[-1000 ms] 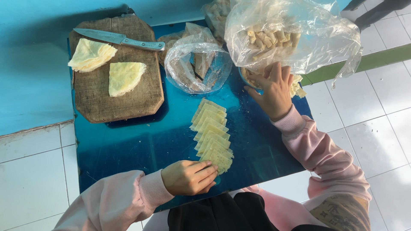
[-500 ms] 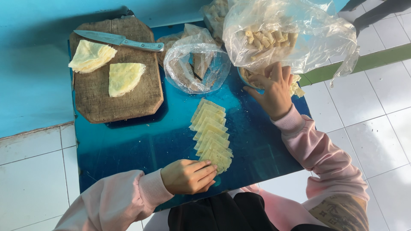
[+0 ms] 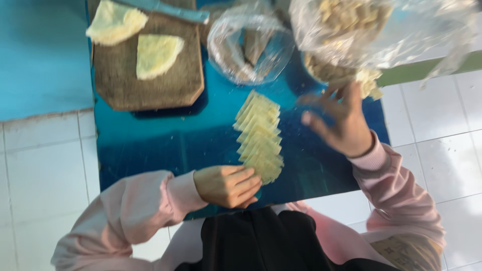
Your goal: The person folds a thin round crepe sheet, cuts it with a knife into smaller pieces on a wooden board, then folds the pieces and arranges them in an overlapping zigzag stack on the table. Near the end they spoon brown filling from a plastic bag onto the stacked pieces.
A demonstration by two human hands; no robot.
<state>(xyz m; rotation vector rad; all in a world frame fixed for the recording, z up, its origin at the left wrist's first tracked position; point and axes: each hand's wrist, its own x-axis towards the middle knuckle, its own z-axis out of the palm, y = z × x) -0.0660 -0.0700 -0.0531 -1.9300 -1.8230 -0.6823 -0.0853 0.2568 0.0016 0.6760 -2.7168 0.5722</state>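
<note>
White floor tiles surround a blue table [image 3: 150,150] — a fanned row of pale yellow wrappers [image 3: 258,133] already laid out, more filling in the plastic bag [image 3: 401,30] — left hand [image 3: 228,185] curled at the row's near end, right hand [image 3: 341,123] open, empty.

Head view, as I see it: blue table [image 3: 150,150]; board [image 3: 150,80] bearing two yellow wedges [image 3: 156,54]; row of overlapped yellow sheets [image 3: 258,135]. Left hand [image 3: 228,185] curled at the row's near end; right hand [image 3: 341,120] spread beneath a clear bag [image 3: 381,30].
</note>
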